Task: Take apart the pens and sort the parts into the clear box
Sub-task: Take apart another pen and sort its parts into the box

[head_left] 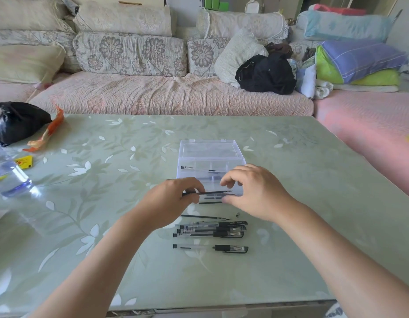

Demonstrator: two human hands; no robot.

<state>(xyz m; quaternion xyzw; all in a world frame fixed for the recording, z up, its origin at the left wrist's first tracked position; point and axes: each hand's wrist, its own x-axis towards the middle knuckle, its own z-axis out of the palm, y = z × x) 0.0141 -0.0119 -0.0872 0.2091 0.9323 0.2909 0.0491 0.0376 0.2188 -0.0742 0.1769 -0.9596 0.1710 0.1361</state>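
The clear box (210,154) stands open mid-table, its lid tilted back, with a pen barrel (199,168) and dark parts in its compartments. My left hand (173,198) pinches a thin black refill (215,192) held level over the box's near edge. Beside the refill's tip hovers my right hand (251,191), fingers curled and holding nothing that I can see. Nearer me lie a loose refill (203,217), a small metal tip (237,214), a bunch of several whole pens (212,230) and one separate pen (210,247).
A black bag (15,125), an orange wrapper (47,131), a yellow packet (24,162) and a clear water bottle (6,177) sit at the table's left. A sofa with cushions, clothes and folded bedding runs behind the table (290,203).
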